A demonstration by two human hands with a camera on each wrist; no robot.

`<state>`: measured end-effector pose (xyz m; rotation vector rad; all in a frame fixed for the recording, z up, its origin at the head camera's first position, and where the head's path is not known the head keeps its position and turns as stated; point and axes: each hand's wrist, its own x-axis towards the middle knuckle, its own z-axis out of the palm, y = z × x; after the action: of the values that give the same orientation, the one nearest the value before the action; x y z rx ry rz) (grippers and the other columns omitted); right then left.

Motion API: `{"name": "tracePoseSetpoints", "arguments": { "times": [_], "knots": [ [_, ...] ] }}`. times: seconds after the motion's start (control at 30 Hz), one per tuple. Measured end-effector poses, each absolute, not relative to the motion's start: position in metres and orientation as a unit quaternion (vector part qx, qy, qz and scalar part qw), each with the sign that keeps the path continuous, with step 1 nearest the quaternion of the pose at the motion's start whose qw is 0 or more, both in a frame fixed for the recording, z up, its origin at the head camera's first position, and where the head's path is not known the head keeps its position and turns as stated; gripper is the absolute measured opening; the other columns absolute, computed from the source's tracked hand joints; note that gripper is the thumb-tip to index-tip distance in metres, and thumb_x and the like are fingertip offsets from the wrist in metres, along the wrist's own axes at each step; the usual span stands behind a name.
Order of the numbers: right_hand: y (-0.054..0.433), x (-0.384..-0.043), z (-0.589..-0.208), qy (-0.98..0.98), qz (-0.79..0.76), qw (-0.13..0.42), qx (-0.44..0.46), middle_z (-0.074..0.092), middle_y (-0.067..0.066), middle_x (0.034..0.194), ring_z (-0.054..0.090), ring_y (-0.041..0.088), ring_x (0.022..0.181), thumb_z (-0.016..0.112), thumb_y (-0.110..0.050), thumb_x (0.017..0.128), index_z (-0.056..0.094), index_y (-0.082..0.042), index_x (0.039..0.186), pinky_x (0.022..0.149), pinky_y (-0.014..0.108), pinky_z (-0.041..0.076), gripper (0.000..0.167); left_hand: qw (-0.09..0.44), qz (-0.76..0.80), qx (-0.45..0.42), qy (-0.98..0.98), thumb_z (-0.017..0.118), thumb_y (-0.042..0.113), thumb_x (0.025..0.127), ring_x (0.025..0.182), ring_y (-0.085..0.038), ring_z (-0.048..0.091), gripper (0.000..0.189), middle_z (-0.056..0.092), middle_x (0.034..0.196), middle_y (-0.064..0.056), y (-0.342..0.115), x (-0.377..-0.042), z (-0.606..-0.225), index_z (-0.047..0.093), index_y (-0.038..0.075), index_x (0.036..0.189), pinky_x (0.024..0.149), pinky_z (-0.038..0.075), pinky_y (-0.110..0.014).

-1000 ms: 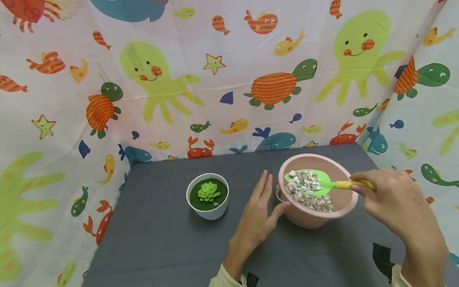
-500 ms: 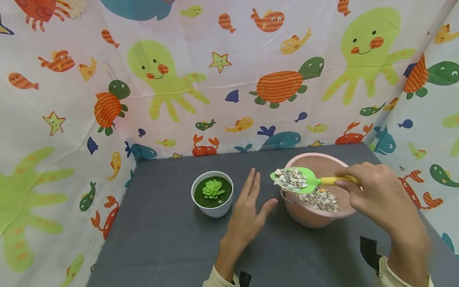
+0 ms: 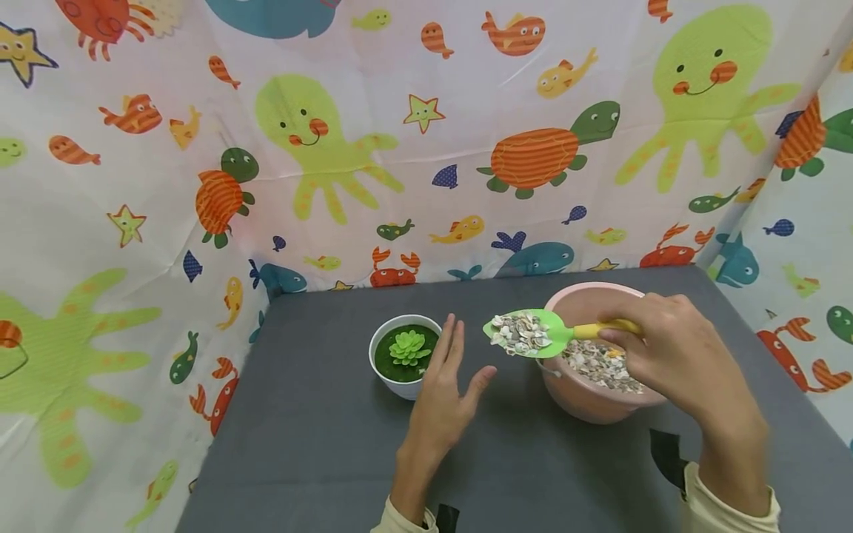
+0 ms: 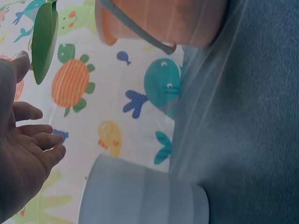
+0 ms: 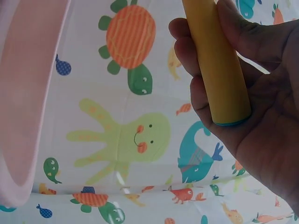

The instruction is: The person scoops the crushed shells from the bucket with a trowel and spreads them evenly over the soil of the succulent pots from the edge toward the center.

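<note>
My right hand (image 3: pixel 676 355) grips the yellow handle of a small green toy trowel (image 3: pixel 558 334), its blade heaped with broken shells (image 3: pixel 521 333). The blade hangs past the left rim of a pink bucket (image 3: pixel 586 403), which holds more shells (image 3: pixel 603 364). In the right wrist view, fingers curl round the handle (image 5: pixel 222 70). My left hand (image 3: pixel 440 403) holds nothing, its fingers extended beside a white pot (image 3: pixel 395 386) with a green succulent (image 3: pixel 409 347). In the head view those fingers overlap the pot's right rim; the left wrist view shows the hand apart from the pot (image 4: pixel 135 191).
A dark grey cloth (image 3: pixel 313 414) covers the table. Behind and at both sides hangs a white curtain (image 3: pixel 373 178) printed with sea animals. The bucket's thin grey handle (image 4: pixel 140 29) hangs down its side.
The loaded trowel has risen out of the bucket and moved left past its rim. My left hand has shifted left from the bucket towards the pot.
</note>
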<state>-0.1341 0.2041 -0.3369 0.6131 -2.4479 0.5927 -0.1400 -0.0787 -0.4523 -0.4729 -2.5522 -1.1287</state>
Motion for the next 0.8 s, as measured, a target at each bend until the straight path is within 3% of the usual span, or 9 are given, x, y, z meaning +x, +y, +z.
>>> {"name": "tracePoseSetpoints", "arguments": {
  "times": [0.2, 0.4, 0.53, 0.7, 0.8],
  "knots": [
    [0.194, -0.138, -0.336, -0.907, 0.227, 0.258, 0.242, 0.074, -0.007, 0.084, 0.048, 0.003, 0.064, 0.09, 0.006, 0.07, 0.08, -0.018, 0.1, 0.066, 0.022, 0.037, 0.04, 0.157, -0.399, -0.149, -0.891, 0.063, 0.049, 0.102, 0.161, -0.028, 0.03, 0.08, 0.021, 0.176, 0.0, -0.089, -0.138, -0.454, 0.031, 0.011, 0.165, 0.123, 0.04, -0.053],
    [0.183, -0.145, -0.338, -0.9, 0.238, 0.252, 0.265, 0.076, -0.011, 0.087, 0.059, 0.006, 0.075, 0.09, 0.01, 0.066, 0.08, -0.022, 0.097, 0.074, 0.014, 0.044, 0.045, 0.169, -0.397, -0.125, -0.893, 0.065, 0.048, 0.101, 0.162, -0.031, 0.027, 0.08, 0.022, 0.176, -0.002, -0.101, -0.135, -0.457, 0.033, 0.01, 0.164, 0.124, 0.037, -0.055],
    [0.175, -0.152, -0.341, -0.9, 0.234, 0.251, 0.268, 0.076, -0.009, 0.086, 0.064, 0.01, 0.081, 0.09, 0.007, 0.068, 0.08, -0.021, 0.093, 0.08, 0.022, 0.05, 0.039, 0.183, -0.39, -0.116, -0.895, 0.066, 0.047, 0.101, 0.161, -0.034, 0.03, 0.079, 0.026, 0.175, -0.007, -0.11, -0.138, -0.458, 0.036, 0.007, 0.163, 0.123, 0.038, -0.058],
    [0.167, -0.158, -0.348, -0.904, 0.22, 0.253, 0.266, 0.074, -0.009, 0.08, 0.062, 0.009, 0.076, 0.091, -0.004, 0.069, 0.079, -0.021, 0.088, 0.07, 0.034, 0.055, 0.028, 0.189, -0.375, -0.102, -0.902, 0.066, 0.047, 0.101, 0.158, -0.04, 0.033, 0.079, 0.028, 0.174, -0.008, -0.121, -0.14, -0.46, 0.036, 0.007, 0.163, 0.122, 0.039, -0.06],
    [0.162, -0.162, -0.349, -0.902, 0.222, 0.25, 0.273, 0.074, -0.008, 0.079, 0.06, 0.007, 0.072, 0.088, -0.006, 0.071, 0.08, -0.019, 0.087, 0.067, 0.032, 0.055, 0.022, 0.189, -0.371, -0.09, -0.905, 0.066, 0.048, 0.101, 0.159, -0.04, 0.033, 0.079, 0.026, 0.175, -0.005, -0.128, -0.139, -0.461, 0.036, 0.009, 0.163, 0.122, 0.039, -0.061]
  ]
}}
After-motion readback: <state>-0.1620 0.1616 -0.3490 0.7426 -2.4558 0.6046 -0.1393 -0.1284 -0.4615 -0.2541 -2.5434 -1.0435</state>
